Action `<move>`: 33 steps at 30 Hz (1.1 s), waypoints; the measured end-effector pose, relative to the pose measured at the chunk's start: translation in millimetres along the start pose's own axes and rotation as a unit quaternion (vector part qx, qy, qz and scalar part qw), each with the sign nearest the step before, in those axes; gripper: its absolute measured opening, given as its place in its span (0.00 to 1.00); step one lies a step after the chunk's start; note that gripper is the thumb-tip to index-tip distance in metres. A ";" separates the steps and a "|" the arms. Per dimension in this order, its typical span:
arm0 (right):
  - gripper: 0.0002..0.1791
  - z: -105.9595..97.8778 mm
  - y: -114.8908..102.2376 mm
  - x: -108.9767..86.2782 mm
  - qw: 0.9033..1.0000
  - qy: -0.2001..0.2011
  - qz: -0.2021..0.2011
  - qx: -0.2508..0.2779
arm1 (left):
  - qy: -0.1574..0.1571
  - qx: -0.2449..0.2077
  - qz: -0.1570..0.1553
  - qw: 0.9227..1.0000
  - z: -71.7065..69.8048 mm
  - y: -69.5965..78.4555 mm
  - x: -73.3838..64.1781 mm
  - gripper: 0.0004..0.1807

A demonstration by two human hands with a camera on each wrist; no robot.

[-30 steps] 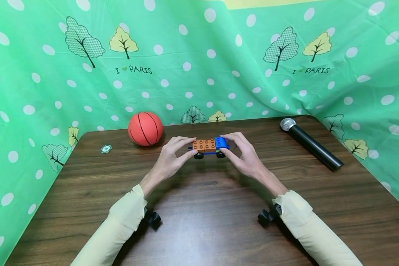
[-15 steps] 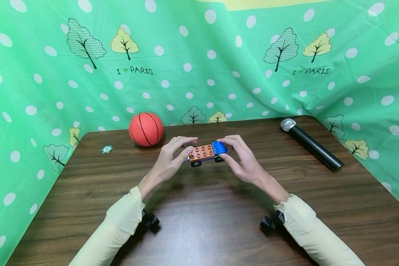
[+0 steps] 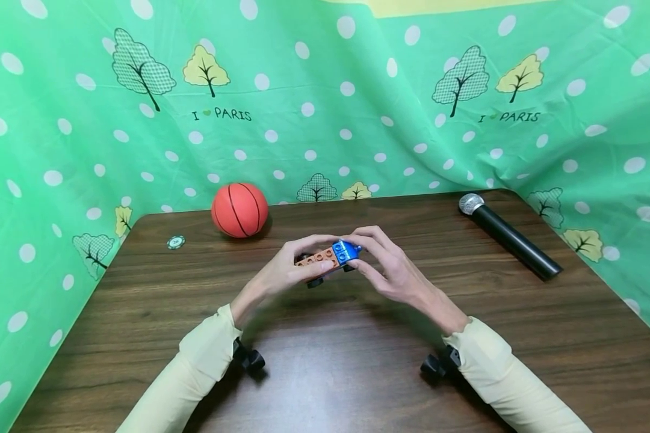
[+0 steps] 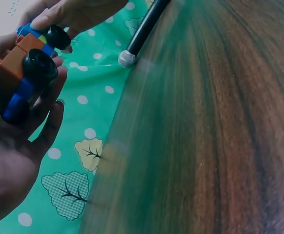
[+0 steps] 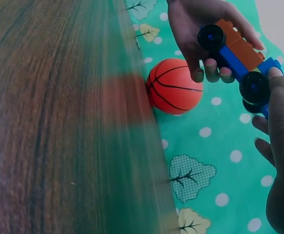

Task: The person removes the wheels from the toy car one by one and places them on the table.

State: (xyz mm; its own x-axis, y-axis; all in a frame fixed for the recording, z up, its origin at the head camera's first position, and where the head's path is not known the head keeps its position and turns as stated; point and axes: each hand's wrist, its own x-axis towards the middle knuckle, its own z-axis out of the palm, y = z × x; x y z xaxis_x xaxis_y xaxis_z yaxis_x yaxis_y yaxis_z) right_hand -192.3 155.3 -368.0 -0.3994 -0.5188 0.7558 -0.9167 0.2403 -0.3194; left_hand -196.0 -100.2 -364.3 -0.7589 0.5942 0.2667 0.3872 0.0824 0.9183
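Note:
A toy truck of building bricks [image 3: 343,252], with a blue front, orange studded bricks and black wheels, is held above the table between both hands. My left hand [image 3: 280,268] grips its orange rear, the thumb lying along the near side and the fingers behind. At the blue front, my right hand [image 3: 394,272] pinches the truck between thumb and fingers. In the left wrist view the truck [image 4: 10,72] shows its wheels and blue chassis side-on. The right wrist view has my right thumb pressed on the blue brick [image 5: 269,64]; some fingertips are hidden behind the truck.
On the brown wooden table [image 3: 336,361], a red basketball [image 3: 240,210] sits at the back left. Left of it lies a poker chip [image 3: 176,242]. A black microphone [image 3: 511,237] lies at the right. A green patterned cloth [image 3: 303,90] hangs behind the table.
The truck has come nearer and slightly left, turning so its blue front points farther up and right. My left hand has slid along it, its thumb now covering part of the orange bricks.

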 end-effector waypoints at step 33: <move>0.14 46.9 -10.6 9.3 0.949 0.099 0.269 0.128 | 0.124 -0.128 0.007 0.984 36.1 -4.5 3.7 0.38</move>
State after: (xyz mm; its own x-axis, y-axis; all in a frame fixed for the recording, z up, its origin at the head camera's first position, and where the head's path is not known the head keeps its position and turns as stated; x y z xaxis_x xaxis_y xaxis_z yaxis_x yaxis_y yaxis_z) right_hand -187.0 109.5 -384.4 -0.8233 -0.2071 0.5285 -0.5649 0.2067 -0.7989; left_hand -181.7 -69.5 -378.1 -0.8710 0.3773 0.3147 0.2787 -0.1480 0.9489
